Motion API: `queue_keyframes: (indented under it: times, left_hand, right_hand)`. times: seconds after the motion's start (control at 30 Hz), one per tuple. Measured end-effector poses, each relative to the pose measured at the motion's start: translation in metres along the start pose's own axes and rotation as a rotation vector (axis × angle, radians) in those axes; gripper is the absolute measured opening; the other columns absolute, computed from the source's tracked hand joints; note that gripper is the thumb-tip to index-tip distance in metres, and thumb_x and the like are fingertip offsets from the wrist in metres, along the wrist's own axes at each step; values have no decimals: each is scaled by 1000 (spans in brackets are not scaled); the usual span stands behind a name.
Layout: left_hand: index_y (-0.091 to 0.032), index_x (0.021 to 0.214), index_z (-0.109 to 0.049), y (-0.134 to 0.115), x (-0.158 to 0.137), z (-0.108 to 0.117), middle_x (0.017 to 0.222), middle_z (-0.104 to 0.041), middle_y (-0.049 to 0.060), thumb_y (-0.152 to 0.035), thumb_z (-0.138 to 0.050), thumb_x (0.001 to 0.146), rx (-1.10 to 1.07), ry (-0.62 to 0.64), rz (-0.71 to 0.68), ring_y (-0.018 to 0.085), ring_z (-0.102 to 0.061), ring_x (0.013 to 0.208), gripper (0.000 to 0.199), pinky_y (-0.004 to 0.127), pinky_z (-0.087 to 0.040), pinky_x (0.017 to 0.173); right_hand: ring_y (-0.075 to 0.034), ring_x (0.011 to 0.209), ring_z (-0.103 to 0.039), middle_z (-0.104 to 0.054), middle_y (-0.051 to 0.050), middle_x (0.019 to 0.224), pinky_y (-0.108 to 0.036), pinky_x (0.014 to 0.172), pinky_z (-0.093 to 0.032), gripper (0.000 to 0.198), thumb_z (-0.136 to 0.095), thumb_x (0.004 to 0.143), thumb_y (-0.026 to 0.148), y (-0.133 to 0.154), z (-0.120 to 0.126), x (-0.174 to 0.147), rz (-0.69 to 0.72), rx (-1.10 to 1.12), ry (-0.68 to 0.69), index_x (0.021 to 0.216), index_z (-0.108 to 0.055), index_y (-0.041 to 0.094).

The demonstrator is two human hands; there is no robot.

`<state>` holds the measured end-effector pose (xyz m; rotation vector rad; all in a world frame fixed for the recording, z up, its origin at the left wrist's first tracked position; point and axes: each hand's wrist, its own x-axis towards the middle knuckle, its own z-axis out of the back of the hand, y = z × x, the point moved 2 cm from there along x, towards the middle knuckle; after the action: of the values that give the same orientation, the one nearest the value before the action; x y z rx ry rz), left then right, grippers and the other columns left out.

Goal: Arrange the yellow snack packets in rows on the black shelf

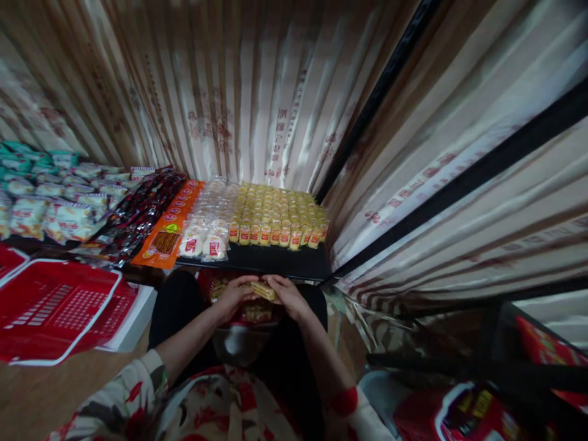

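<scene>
Between my legs, my left hand point(235, 295) and my right hand point(287, 294) meet around a few yellow wrapped snack packs point(263, 290). The fingers of both hands are closed on the packs from either side. Below them is a red and clear bag point(258, 313) with more yellowish snacks in it, partly covered by my hands and forearms. Just ahead, rows of similar yellow snack packs point(275, 214) stand on a black shelf point(275, 260).
Left of the yellow rows are white round packaged cakes point(204, 226), orange snack strips point(168, 226), dark red packets point(138, 205) and white snack bags point(68, 214). A red basket point(68, 306) stands at left. Pleated curtains point(257, 92) hang behind; another red bag point(422, 413) lies lower right.
</scene>
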<state>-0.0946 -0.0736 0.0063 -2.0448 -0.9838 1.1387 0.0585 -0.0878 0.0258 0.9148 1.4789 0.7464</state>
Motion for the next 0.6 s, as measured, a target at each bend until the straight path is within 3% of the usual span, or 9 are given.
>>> queue_keyframes:
  times: [0.1, 0.17, 0.33, 0.6]
  left_hand:
    - [-9, 85, -61, -4, -1, -7, 86, -69, 9, -7, -65, 70, -84, -34, 52, 13, -65, 73, 16, 24, -53, 74]
    - [-8, 81, -62, -8, -1, -12, 82, -69, 9, -7, -65, 71, -85, -53, 87, 13, -66, 71, 10, 22, -53, 74]
    - [-8, 77, -60, -17, 2, -26, 66, -65, 4, -10, -60, 78, 7, -81, 141, 8, -61, 50, 2, 15, -49, 51]
    - [-11, 87, -57, -25, 13, -50, 69, -64, 1, -16, -67, 70, 285, -4, 48, 6, -58, 49, 20, 13, -37, 42]
  right_hand:
    - [-8, 60, -63, -68, -7, 89, -16, 51, -46, 39, -48, 84, 48, 11, 5, -6, -3, 95, 0, 97, -64, 16]
    - [-7, 60, -63, -68, -6, 88, -15, 52, -47, 37, -47, 86, 46, 14, 9, -9, 39, 149, 33, 100, -64, 15]
    - [-6, 61, -63, -68, -1, 78, -12, 54, -47, 24, -62, 79, 24, 8, 21, -8, 119, 234, 66, 101, -61, 18]
    - [-5, 52, -60, -66, 0, 68, -11, 46, -42, 9, -57, 82, 23, 5, 39, 0, 83, 359, -103, 85, -61, 16]
